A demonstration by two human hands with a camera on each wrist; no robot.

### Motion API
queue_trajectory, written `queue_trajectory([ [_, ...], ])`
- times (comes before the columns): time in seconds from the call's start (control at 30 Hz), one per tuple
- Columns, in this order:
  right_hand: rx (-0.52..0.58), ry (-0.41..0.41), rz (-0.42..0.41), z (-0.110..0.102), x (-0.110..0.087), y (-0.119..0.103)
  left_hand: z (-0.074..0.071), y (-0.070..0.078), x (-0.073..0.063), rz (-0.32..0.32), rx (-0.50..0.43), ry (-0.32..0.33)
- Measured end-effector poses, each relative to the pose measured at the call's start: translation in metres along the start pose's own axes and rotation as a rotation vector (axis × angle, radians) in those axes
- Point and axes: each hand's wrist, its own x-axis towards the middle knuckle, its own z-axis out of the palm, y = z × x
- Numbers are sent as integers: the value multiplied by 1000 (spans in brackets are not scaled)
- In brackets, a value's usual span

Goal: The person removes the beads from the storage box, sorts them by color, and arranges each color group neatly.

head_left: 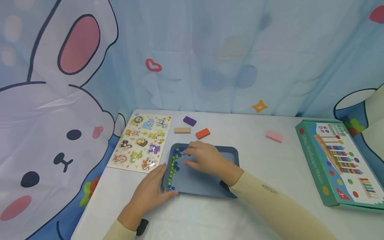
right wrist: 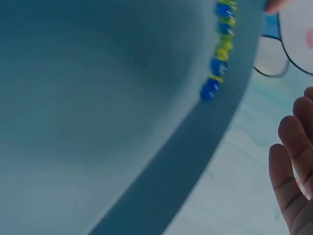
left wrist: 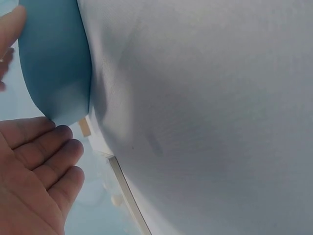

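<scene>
A blue-grey rectangular tray lies on the white table. Small glossy blue and yellow-green marbles sit in a column along its left side, also seen as a strip of marbles in the right wrist view. My left hand rests against the tray's front left corner, fingers along the left side and thumb at the front edge. Above the tray, my right hand reaches toward the upper marbles with bent, loose fingers; I see nothing held in it. Its fingers are apart from the marbles in the right wrist view.
Left of the tray lies an animal picture board. Behind it are purple, tan and orange blocks. A pink block lies farther right, near a green game box. A printed curtain hangs behind.
</scene>
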Motion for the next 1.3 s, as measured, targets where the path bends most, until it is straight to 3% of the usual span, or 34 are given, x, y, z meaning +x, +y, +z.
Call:
queue_trajectory([
  [0.17,-11,-110,-37,20,11,-6,3,-3,0,-4,6,-10],
  [0.57,-70,-219,-79,43,23,-9,1,-1,0,-7,-27,-1],
  [1.3,-51,-224,-57,56,32,-12,6,-6,2,17,-38,25],
])
